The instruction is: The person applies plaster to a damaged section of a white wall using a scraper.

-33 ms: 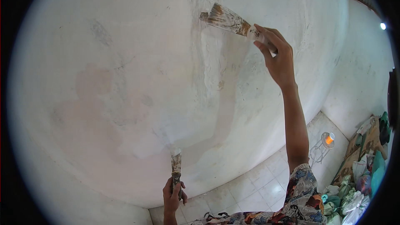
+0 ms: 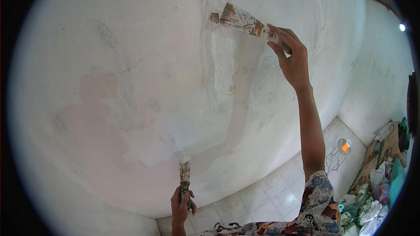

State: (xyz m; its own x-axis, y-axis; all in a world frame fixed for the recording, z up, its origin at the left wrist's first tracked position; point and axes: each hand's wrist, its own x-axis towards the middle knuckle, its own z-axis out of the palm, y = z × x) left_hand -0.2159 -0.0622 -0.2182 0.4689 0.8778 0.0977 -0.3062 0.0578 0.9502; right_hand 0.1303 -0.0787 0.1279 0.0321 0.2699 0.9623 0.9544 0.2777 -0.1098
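Observation:
Raised to the upper part of the white wall (image 2: 157,70), my right hand (image 2: 294,57) is closed around the pale handle of a wide putty knife (image 2: 241,19). Its smeared, brown-stained blade points left, close to a small dark patch (image 2: 214,17) in the wall. Rough, uneven filler (image 2: 222,67) runs down the wall below that patch. Low in the view, my left hand (image 2: 180,205) grips the dark handle of a narrower putty knife (image 2: 185,171). White paste (image 2: 184,159) sits on the tip of that upright blade.
To the right, a small round stool (image 2: 339,152) bears an orange-and-white cup (image 2: 346,145). Filled bags and cloths (image 2: 372,196) are heaped beside flattened cardboard (image 2: 387,148). Pale tiles (image 2: 267,196) cover the floor at the wall's foot.
The right hand's putty knife has shifted very slightly right, widening the gap between its blade edge and the dark patch. My left hand looks still.

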